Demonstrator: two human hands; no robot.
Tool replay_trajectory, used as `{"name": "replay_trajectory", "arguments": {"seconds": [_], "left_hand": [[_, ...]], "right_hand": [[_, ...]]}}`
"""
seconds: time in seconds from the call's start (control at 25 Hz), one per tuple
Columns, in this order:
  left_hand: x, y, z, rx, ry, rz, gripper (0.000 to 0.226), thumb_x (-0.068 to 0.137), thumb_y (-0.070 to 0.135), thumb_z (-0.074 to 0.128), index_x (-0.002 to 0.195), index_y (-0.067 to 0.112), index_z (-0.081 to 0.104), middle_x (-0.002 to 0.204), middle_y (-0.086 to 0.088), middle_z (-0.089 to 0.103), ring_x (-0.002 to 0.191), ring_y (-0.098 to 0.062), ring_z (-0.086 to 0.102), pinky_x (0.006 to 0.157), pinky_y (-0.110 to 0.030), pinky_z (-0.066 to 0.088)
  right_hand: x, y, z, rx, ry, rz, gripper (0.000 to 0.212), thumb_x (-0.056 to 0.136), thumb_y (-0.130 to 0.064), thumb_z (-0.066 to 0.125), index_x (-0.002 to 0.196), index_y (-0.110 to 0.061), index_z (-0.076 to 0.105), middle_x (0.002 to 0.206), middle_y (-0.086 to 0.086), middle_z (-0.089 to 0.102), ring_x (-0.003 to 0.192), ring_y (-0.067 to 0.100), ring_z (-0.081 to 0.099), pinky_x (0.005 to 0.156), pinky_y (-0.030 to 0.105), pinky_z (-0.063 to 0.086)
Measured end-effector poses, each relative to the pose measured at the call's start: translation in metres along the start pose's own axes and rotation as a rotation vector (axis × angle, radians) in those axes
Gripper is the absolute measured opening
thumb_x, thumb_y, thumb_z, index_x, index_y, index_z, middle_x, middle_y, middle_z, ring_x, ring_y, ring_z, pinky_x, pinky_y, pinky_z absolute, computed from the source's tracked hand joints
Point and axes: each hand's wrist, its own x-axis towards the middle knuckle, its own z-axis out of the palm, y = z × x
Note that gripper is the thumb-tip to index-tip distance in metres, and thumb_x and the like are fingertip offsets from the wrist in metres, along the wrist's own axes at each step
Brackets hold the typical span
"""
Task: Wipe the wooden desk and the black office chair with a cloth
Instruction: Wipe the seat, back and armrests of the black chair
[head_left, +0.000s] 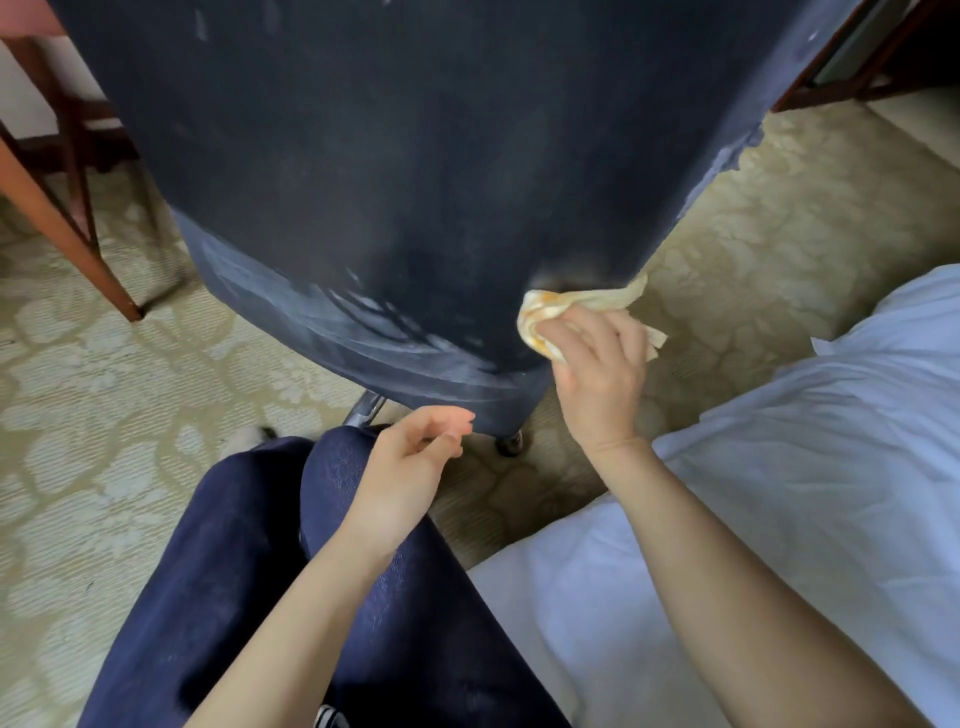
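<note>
The back of the black office chair (405, 182) fills the upper middle of the view, with pale smear marks along its lower part. My right hand (597, 358) grips a crumpled cream and orange cloth (566, 306) and presses it against the chair back's lower right edge. My left hand (415, 457) hovers just below the chair's bottom edge with loosely curled fingers, holding nothing. A leg of the wooden desk (62, 223) slants down at the far left.
A bed with white sheets (805, 467) lies along the right. Patterned beige carpet (130, 415) covers the floor. My legs in dark blue trousers (270, 571) are at the bottom. A chair caster (511, 441) and chrome base arm (363, 408) show below the backrest. Dark wooden furniture (852, 67) stands top right.
</note>
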Motion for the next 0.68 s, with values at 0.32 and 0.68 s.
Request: {"name": "replay_trajectory", "arguments": {"seconds": [0.32,0.68], "left_hand": [[0.013,-0.004,-0.014,-0.001,0.081,-0.079,0.020,0.097,0.010,0.049,0.107,0.014,0.066,0.108,-0.002,0.067,0.099,-0.021,0.062,0.076,-0.011,0.044],[0.036,-0.003,-0.083,-0.185,0.312,-0.098,0.018,0.096,0.004,0.048,0.099,0.014,0.063,0.094,0.002,0.064,0.079,-0.012,0.058,0.065,-0.009,0.046]], "right_hand": [[-0.054,0.016,0.002,0.123,-0.609,-0.151,0.029,0.065,0.008,0.065,0.084,-0.012,0.074,0.089,0.002,0.070,0.086,0.021,0.056,0.066,0.033,0.053],[0.066,-0.055,0.035,0.280,-0.034,-0.153,0.023,0.084,0.004,0.061,0.088,-0.013,0.076,0.086,-0.001,0.071,0.089,0.017,0.051,0.079,0.031,0.039]]}}
